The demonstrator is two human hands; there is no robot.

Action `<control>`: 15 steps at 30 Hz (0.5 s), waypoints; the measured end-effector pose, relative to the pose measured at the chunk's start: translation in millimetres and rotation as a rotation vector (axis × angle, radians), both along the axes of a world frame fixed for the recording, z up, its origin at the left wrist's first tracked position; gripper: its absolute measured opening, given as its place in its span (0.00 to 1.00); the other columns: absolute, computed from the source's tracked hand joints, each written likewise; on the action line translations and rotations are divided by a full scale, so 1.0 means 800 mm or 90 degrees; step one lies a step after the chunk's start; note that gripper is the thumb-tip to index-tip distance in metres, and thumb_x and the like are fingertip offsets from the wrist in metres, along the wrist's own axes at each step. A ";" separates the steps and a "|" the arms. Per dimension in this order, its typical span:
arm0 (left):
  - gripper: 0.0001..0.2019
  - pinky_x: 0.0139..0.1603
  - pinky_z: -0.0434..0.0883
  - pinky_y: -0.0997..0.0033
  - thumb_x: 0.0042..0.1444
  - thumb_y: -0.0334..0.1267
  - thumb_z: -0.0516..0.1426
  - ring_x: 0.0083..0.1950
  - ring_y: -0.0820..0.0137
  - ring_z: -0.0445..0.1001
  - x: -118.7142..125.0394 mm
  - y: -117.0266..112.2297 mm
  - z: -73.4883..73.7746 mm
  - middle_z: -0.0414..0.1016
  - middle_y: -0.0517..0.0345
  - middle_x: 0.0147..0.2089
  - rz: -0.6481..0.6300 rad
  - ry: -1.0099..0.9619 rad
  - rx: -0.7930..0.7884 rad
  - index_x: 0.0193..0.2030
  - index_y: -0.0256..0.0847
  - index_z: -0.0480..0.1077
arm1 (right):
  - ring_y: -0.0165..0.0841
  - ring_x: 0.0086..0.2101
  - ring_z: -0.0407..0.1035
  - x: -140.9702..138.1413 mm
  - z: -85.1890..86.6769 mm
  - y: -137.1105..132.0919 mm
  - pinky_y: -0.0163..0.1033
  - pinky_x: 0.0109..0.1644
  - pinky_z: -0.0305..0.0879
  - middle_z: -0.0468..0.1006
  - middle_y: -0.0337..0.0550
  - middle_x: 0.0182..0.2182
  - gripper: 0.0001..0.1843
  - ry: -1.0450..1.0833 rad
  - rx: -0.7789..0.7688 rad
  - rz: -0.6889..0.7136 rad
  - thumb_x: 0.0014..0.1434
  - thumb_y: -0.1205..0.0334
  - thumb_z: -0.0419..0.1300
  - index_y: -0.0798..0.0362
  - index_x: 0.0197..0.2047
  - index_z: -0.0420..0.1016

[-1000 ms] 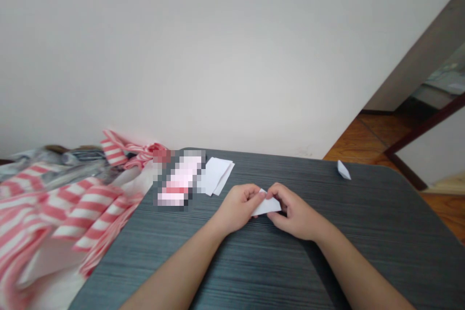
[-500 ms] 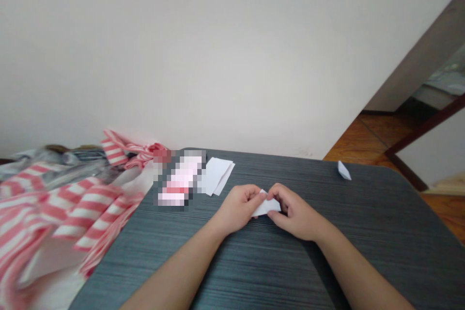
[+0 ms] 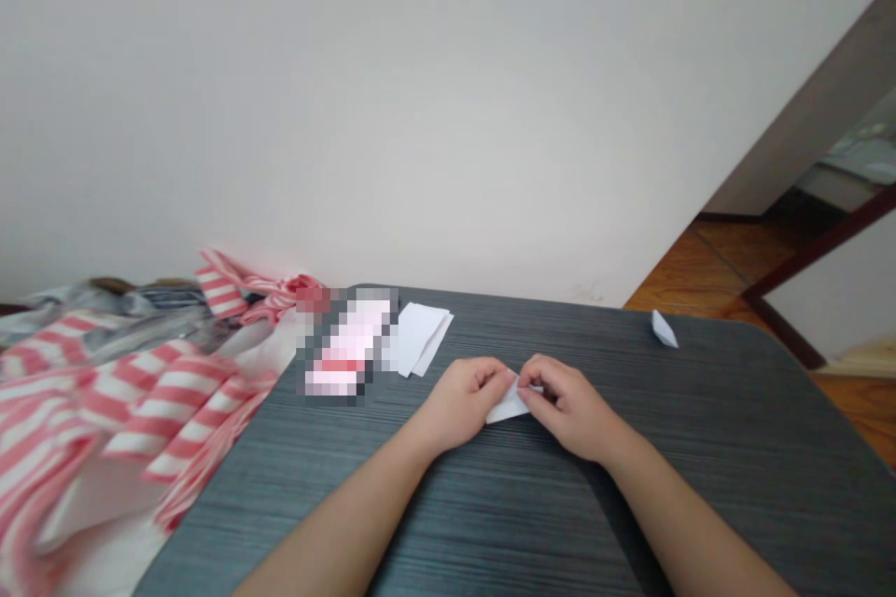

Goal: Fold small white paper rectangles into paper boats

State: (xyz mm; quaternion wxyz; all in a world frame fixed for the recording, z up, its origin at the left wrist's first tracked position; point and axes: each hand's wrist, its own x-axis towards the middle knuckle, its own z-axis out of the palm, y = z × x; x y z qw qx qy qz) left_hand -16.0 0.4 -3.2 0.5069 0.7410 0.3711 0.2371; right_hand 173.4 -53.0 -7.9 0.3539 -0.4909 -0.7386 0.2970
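Note:
A small folded piece of white paper [image 3: 507,407] is held between my two hands, just over the dark table [image 3: 490,522]. My left hand [image 3: 463,401] pinches its left side, thumb on top. From the right, my right hand [image 3: 566,403] grips the paper with thumb and forefinger, covering its right part. Both thumbs are close together near the paper's upper edge. The far side of the paper and some of the fingertips are hidden.
Left of centre, white paper sheets [image 3: 420,336] lie beside a pixelated flat object [image 3: 350,340]. A folded white paper piece [image 3: 664,329] sits near the table's far right edge. Red-and-white striped cloth [image 3: 154,401] is heaped to the left. A pale wall [image 3: 448,112] rises behind.
My right thumb and fingers have closed in on the paper and now cover more of its right side. My left hand has barely moved.

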 end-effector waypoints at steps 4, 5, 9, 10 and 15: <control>0.16 0.27 0.58 0.77 0.62 0.47 0.52 0.27 0.74 0.63 0.000 -0.003 0.001 0.66 0.62 0.26 -0.024 -0.052 -0.061 0.33 0.35 0.72 | 0.31 0.31 0.65 0.001 -0.002 0.001 0.35 0.36 0.60 0.71 0.38 0.30 0.04 -0.002 0.016 -0.025 0.62 0.68 0.56 0.51 0.35 0.69; 0.14 0.27 0.59 0.77 0.61 0.46 0.54 0.27 0.75 0.64 0.000 -0.004 0.000 0.67 0.62 0.27 -0.034 -0.069 -0.084 0.36 0.35 0.72 | 0.31 0.30 0.65 0.001 -0.002 0.001 0.35 0.35 0.60 0.71 0.38 0.30 0.04 -0.002 0.018 -0.032 0.62 0.68 0.56 0.51 0.35 0.70; 0.09 0.28 0.62 0.77 0.58 0.41 0.58 0.29 0.75 0.67 0.002 -0.005 -0.004 0.71 0.61 0.31 -0.047 -0.085 -0.110 0.40 0.36 0.71 | 0.31 0.30 0.65 0.002 -0.002 0.002 0.34 0.34 0.59 0.71 0.38 0.29 0.04 -0.005 0.023 -0.058 0.61 0.69 0.56 0.52 0.35 0.70; 0.08 0.28 0.62 0.78 0.58 0.40 0.58 0.28 0.75 0.67 0.002 -0.005 -0.004 0.70 0.61 0.30 -0.041 -0.075 -0.107 0.38 0.36 0.71 | 0.31 0.30 0.65 0.002 -0.002 0.002 0.34 0.34 0.59 0.71 0.38 0.29 0.04 -0.005 0.023 -0.060 0.62 0.69 0.56 0.52 0.35 0.70; 0.08 0.27 0.62 0.78 0.59 0.40 0.56 0.25 0.76 0.67 0.002 -0.003 -0.002 0.68 0.64 0.26 -0.018 -0.045 -0.097 0.34 0.37 0.69 | 0.31 0.29 0.65 0.001 -0.005 0.002 0.35 0.34 0.60 0.72 0.38 0.29 0.02 0.014 -0.006 -0.069 0.62 0.66 0.56 0.51 0.37 0.70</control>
